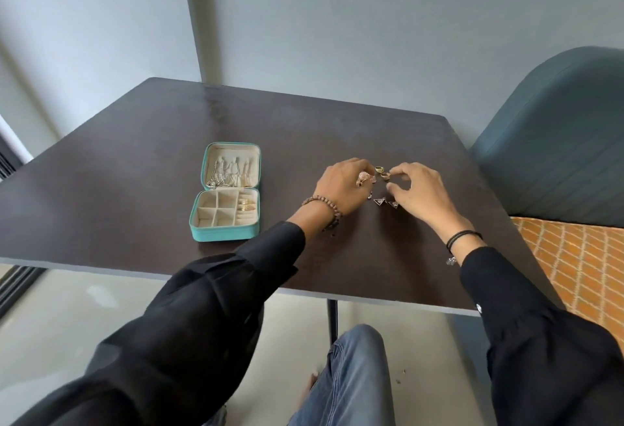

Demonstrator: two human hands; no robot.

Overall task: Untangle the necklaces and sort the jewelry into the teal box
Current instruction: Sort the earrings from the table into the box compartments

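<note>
Teal box [202,234]: open on the table [135,172], well left of the fingers. Necklaces [224,174] hang in its lid and gold bands [245,209] sit in one tray column.
Left hand [341,189]: fingers curled round a rose-gold piece [364,178].
Between the hands: loose ring [380,168].
Right hand [420,194]: narrow pinch on a second ring [386,175].
Just below the fingertips: triangular earrings [380,201].
Handling, judged: all are light, hard and slippery; pinch by band or edge.

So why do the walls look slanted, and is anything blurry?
Head view: the wide lens slants the wall corner and stretches the table; light is soft, with a faint sheen there; the jewelry between left hand and right hand is too small to resolve.
</note>
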